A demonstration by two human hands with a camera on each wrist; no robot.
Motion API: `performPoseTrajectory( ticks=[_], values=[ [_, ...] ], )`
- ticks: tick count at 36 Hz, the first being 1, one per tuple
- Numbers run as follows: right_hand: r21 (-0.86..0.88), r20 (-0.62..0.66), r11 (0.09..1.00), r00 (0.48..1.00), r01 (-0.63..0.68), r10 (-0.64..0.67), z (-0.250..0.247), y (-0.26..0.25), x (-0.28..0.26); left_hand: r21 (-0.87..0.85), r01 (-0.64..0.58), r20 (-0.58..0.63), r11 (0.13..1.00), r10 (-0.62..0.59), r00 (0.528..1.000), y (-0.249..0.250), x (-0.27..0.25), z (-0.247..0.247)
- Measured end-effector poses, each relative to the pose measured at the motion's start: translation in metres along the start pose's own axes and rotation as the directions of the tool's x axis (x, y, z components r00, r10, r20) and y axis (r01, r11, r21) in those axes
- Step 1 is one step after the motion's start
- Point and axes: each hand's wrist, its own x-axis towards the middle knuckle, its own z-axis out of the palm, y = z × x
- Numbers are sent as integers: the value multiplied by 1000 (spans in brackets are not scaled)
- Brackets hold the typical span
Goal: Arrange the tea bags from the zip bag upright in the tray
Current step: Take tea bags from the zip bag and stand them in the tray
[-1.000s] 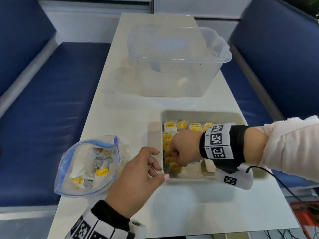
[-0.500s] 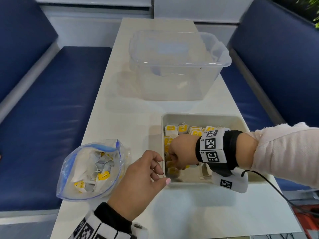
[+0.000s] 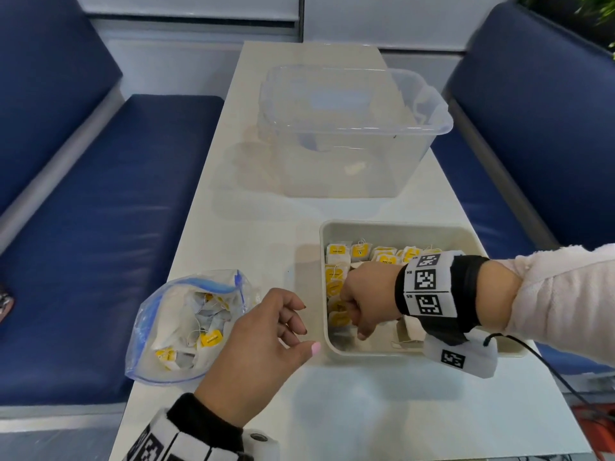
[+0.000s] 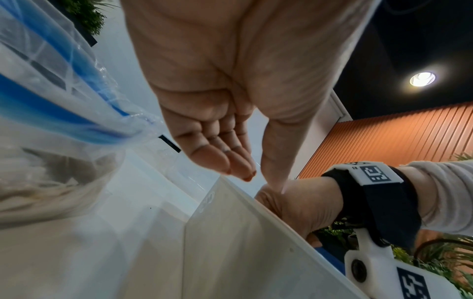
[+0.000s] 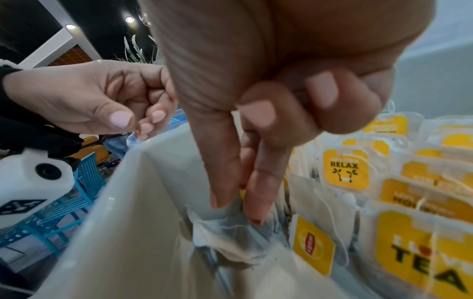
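Note:
A beige tray (image 3: 399, 226) sits on the white table, with rows of yellow-tagged tea bags (image 3: 337, 252) standing along its far and left sides. My right hand (image 3: 357, 322) reaches down into the tray's near-left corner. In the right wrist view, thumb and forefinger pinch the top of a white tea bag (image 5: 225, 230) beside the tray wall (image 5: 122, 222). My left hand (image 3: 296, 331) hovers just left of the tray, fingers loosely curled and holding nothing. The open zip bag (image 3: 186, 324) with more tea bags lies to its left.
A large clear plastic tub (image 3: 349, 128) stands on the table behind the tray. Blue bench seats (image 3: 100, 227) flank the table on both sides. A black cable (image 3: 549, 364) trails from my right wrist off the table's right edge.
My right hand has stayed in the tray's near-left corner and shifted only slightly. My left hand stays beside the tray's left wall.

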Motion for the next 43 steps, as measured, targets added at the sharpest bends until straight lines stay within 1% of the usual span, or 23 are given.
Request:
performPoseTrajectory(
  ticks=[7,9,12,14,16,19,21,22,23,25,28,31,37,40,43],
  values=[
    [24,-13,1000,1000,-5,5,-7,-1,-5,-52,13,-95,999,-18,995,-5,-3,-13],
    [32,-17,999,1000,-7,8,-8,0,-6,-56,22,-144,998,-30,989,-6,-5,-21],
    [68,-65,998,998,-1,6,-14,2,-11,-50,53,-243,997,-64,968,-13,-10,-43],
    [129,-108,992,994,5,9,-21,2,-17,28,79,-300,996,-67,952,-20,-14,-62],
    [204,-154,979,988,29,2,-29,0,-24,183,111,-316,977,-48,948,-27,-16,-79],
    [240,-242,968,970,79,-20,-44,-9,-32,400,172,-261,900,-68,963,-39,-9,-91],
    [248,-296,962,954,113,-36,-52,-19,-36,545,176,-142,820,-117,983,-46,1,-90],
    [255,-316,958,948,130,-44,-55,-24,-38,607,157,-69,779,-144,987,-50,6,-87],
    [264,-332,953,942,146,-52,-57,-29,-39,648,134,-2,750,-174,985,-53,11,-85],
    [280,-349,944,935,175,-70,-58,-40,-42,679,94,92,728,-211,973,-58,19,-80],
    [301,-349,929,932,214,-102,-56,-54,-46,717,55,160,695,-242,957,-71,26,-73],
    [320,-347,915,929,247,-129,-53,-66,-48,733,65,150,677,-254,956,-77,27,-65],
    [311,-353,915,925,256,-139,-47,-77,-49,716,149,46,682,-258,965,-78,28,-59],
    [317,-351,914,927,254,-136,-45,-76,-49,706,142,47,694,-246,968,-78,26,-60],
    [344,-348,904,929,252,-127,-43,-75,-50,710,101,87,697,-230,969,-75,24,-57]
  ],
)
